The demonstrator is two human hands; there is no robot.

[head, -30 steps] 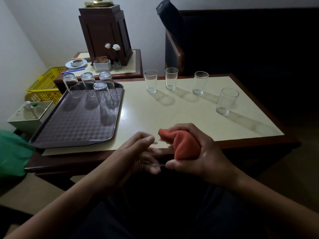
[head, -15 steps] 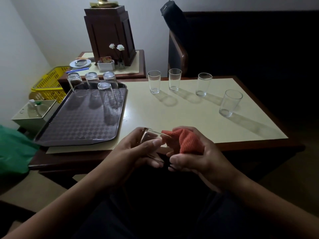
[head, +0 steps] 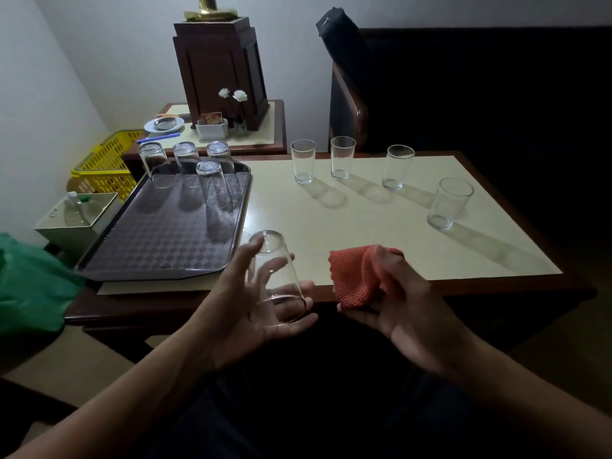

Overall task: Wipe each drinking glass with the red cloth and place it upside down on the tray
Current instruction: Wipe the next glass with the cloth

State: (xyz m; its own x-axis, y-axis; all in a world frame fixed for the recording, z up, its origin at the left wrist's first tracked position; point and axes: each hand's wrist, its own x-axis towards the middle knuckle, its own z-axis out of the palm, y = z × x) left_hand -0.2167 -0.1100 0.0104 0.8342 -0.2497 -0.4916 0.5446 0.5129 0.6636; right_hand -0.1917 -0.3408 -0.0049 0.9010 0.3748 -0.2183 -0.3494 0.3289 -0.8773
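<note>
Cloth [head: 359,279] out of glass [head: 276,276], hands apart, glass now base-up.
Head: left hand [head: 238,309] cradles glass in loose, spread fingers, near tray [head: 159,246]; right hand [head: 407,309] bunches cloth. Risk: slack grip drops it, or it clips racked glasses [head: 213,183].

A dark wooden stand [head: 222,71] stood on a side table [head: 273,127], with white flowers [head: 233,94], a saucer [head: 164,124] and a pen [head: 158,138] before it, a yellow basket [head: 106,160] to its left, a chair [head: 351,104] to its right.
</note>
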